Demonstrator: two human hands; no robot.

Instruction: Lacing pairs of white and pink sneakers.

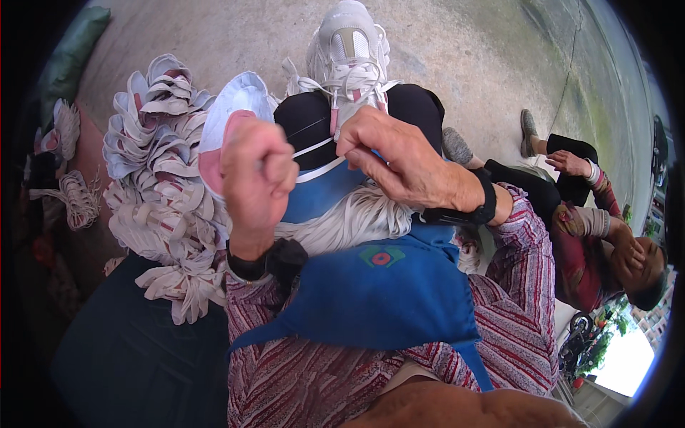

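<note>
Two bare hands work close together over the person's lap. The left hand point(257, 167) is clenched into a fist around a white lace point(312, 150), pulling it taut toward itself. The right hand point(392, 160) pinches the other end of that lace between thumb and fingertips, just below a white sneaker point(349, 57). Both wrists carry black bands.

Beneath the hands a bundle of loose white laces point(346, 221) rests on a blue apron point(385, 299), touching the right wrist's underside. Beside the left fist lies a white shoe upper with a pink lining point(232, 118). Further out past the left hand, a big heap of white shoe pieces point(160, 185) covers the ground. Well beyond the right hand, another person point(592, 228) sits on the concrete.
</note>
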